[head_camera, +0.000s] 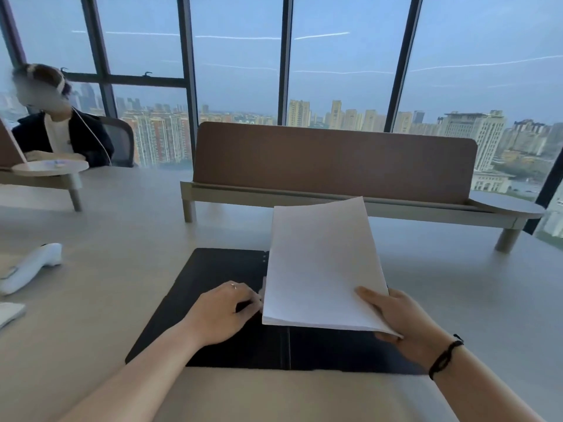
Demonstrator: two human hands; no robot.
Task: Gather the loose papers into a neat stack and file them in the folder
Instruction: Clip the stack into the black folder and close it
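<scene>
Nearest me, the black folder (pixel 231 339) lay open flat on the surface (pixel 128 226), spine running front to back. My left hand (pixel 224 313) rested palm-down on the folder's left panel, fingers loosely curled beside the papers' left edge, gripping nothing that I could see. My right hand (pixel 396 318) pinched the near right corner of the papers (pixel 323 269), thumb on top, fingers underneath. Sheets looked gathered already: one squared stack, edges roughly flush, held tilted up above the folder's right half, far edge lifted clear. So I judged gathering done; filing not yet, stack still to be laid flat inside and the cover closed. No stray sheets visible. Further out, a white handheld device (pixel 33 266) lay left, and a brown divider panel (pixel 332 159) stood behind.
</scene>
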